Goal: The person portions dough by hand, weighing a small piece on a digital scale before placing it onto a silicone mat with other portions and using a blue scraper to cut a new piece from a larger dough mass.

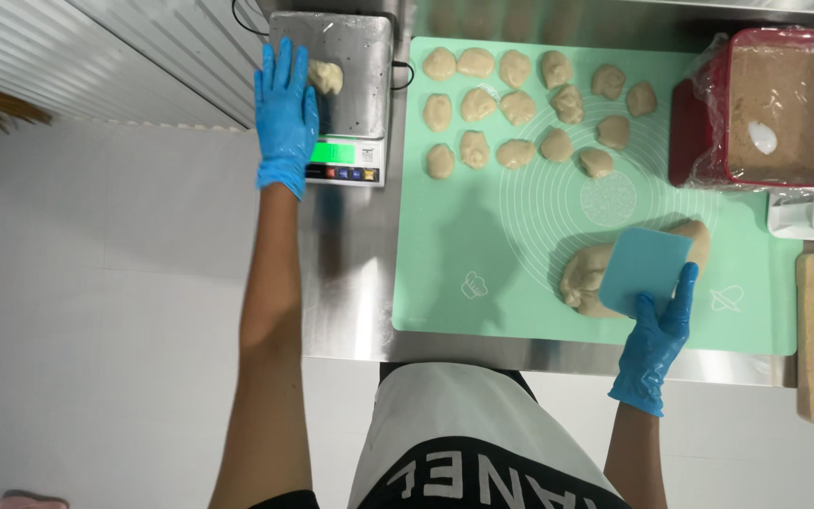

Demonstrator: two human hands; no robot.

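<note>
A big green mat (482,254) holds many little dough balls (518,106). The right hand (654,339) grips a blue scraper (643,270) on the big dough lump (583,278). The left hand (284,115) lies open and flat, touching a small dough piece (326,76) on the scale (350,85).

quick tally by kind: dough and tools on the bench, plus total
small dough pieces on the mat: 16
dough piece on the scale: 1
large dough lump: 1
blue dough scraper: 1
digital scale: 1
green silicone mat: 1
Total: 21
</note>
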